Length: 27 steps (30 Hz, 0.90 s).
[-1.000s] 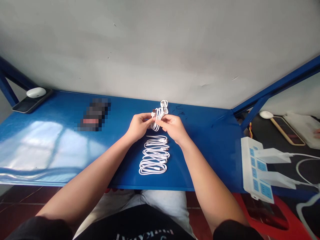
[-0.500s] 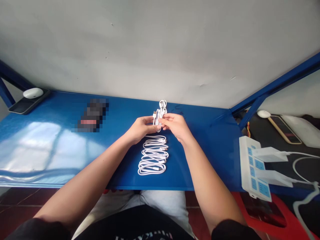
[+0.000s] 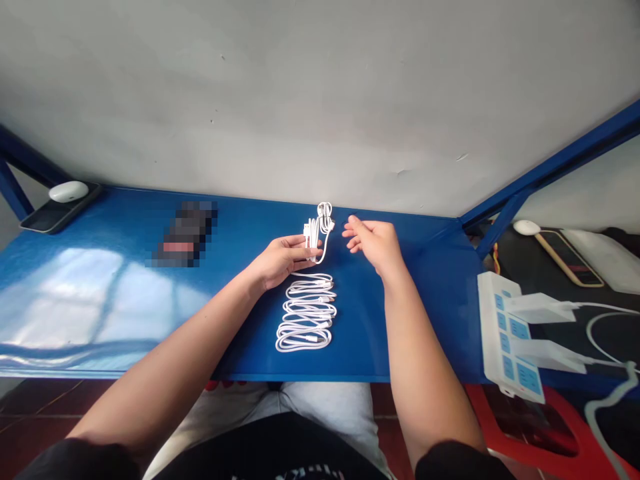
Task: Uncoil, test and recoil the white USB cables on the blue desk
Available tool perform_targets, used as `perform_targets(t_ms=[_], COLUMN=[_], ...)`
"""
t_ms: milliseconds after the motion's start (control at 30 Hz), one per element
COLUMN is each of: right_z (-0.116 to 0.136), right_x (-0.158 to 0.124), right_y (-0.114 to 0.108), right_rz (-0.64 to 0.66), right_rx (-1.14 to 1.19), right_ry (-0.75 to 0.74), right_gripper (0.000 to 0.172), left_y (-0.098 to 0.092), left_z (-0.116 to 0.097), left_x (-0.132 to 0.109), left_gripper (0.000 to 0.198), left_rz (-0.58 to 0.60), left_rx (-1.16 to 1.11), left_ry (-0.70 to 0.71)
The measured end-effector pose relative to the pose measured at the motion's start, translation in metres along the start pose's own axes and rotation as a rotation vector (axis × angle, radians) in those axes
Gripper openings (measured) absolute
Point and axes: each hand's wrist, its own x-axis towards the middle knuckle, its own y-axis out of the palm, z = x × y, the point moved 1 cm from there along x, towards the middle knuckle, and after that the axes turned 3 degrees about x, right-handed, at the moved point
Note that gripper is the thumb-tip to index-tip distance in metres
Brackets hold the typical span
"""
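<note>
My left hand (image 3: pixel 283 261) grips a folded bundle of white cable (image 3: pixel 316 233) near its plug end, and a loop of it stands above my fingers. My right hand (image 3: pixel 375 244) hangs to the right of the bundle, apart from it, with its fingers spread and nothing in them. Just below my left hand, a stack of white cable coils (image 3: pixel 306 315) lies flat on the blue metal table (image 3: pixel 420 320).
A pixelated object (image 3: pixel 183 233) lies on the table to the left. A white oval case (image 3: pixel 69 191) rests on a dark phone (image 3: pixel 57 219) at the far left. A white power strip (image 3: pixel 503 333) with plugged-in chargers stands at the right edge.
My right hand has let go of the cable bundle and moved right, its fingers opening. My left hand still holds the bundle, which now hangs with a looser loop.
</note>
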Motion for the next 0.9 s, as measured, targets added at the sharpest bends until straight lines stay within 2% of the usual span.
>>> perform_targets(t_ms=[200, 333, 400, 533, 667, 900], right_z=[-0.022, -0.028, -0.030, -0.030, -0.028, -0.021], right_x=[0.022, 0.027, 0.028, 0.028, 0.029, 0.026], right_y=[-0.034, -0.042, -0.043, -0.040, -0.038, -0.053], right_rz=[-0.255, -0.352, -0.352, -0.317, -0.327, -0.395], right_rx=[-0.340, -0.474, -0.531, -0.590, -0.621, -0.541], right_ry=[-0.044, 0.043, 0.086, 0.100, 0.108, 0.147], right_gripper=[0.021, 0.028, 0.028, 0.014, 0.013, 0.009], left_y=[-0.003, -0.002, -0.001, -0.001, -0.001, -0.001], left_z=[-0.009, -0.014, -0.015, -0.016, -0.015, -0.014], left_x=[-0.002, -0.004, -0.006, -0.006, -0.006, -0.005], left_gripper=[0.027, 0.025, 0.024, 0.024, 0.024, 0.024], left_rz=[0.087, 0.075, 0.062, 0.063, 0.053, 0.069], left_rx=[-0.123, -0.181, -0.187, -0.184, -0.196, -0.197], left_ry=[-0.019, -0.002, 0.004, 0.008, 0.000, 0.001])
